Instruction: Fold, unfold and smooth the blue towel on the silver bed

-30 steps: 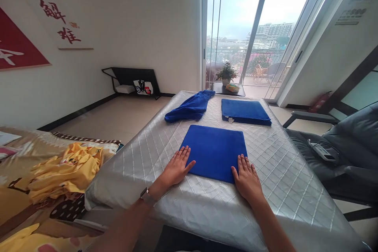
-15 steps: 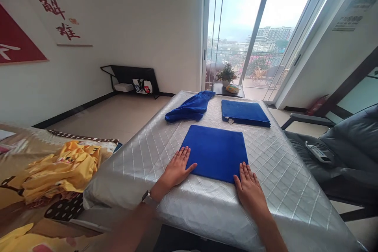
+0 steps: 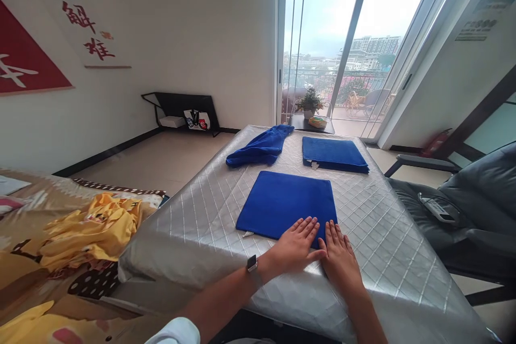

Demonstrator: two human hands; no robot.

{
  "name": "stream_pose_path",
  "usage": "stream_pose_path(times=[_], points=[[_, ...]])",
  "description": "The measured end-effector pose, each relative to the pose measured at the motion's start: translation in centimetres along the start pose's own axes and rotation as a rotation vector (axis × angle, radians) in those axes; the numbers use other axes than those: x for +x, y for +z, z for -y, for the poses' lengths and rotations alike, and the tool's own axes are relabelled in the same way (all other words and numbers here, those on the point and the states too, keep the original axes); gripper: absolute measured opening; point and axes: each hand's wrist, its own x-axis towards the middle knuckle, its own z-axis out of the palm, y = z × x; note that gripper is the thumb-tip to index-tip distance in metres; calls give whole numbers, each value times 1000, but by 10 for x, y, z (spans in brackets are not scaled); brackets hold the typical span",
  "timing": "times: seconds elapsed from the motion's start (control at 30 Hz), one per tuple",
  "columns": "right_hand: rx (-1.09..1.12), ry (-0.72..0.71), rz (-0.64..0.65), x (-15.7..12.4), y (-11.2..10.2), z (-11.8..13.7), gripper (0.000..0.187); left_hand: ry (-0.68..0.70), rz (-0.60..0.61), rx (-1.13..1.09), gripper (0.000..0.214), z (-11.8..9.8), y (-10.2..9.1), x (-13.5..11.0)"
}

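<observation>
- While the hands are busy at the table, over on the far left a yellow garment (image 3: 92,231) lies rumpled on a patterned bedspread (image 3: 28,199), well apart from the action.
- Moving in, the silver quilted table cover (image 3: 193,215) carries three blue pieces.
- At the far left of it sits the crumpled towel (image 3: 260,148), bunched and twisted. By the look of it, that one has yet to be folded.
- Centre stage is the near towel (image 3: 282,199), folded into a flat square close to the person's edge, with a small white tag (image 3: 248,234) peeking out at its near left corner.
- The left hand (image 3: 296,247), watch (image 3: 252,264) on the wrist, is spread open, palm down, with its fingers on the near right corner of that square.
- Right beside it, touching, the right hand (image 3: 341,258) is also flat and open, its fingertips on the same corner. Neither hand grips anything.
- Further back on the right lies the far towel (image 3: 332,153), neatly folded and apparently finished.
- I'd call it one done, one being pressed flat and one left.
- Off the right edge, a dark armchair (image 3: 475,199) holds a remote (image 3: 437,209).
</observation>
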Motion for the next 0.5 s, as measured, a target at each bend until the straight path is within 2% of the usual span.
stream_pose_path(times=[0.1,0.2,0.4,0.5], points=[[-36,-2,8,-1,-2,1,65,1,28,-22,77,1,5,1],[-43,14,14,-1,-3,2,65,-71,31,-9,76,20,3,-12],[-2,52,23,0,1,2,67,-461,-7,105,80,80,-13,-62],[20,55,8,0,2,1,67,-608,-28,149,86,99,-18,-83]])
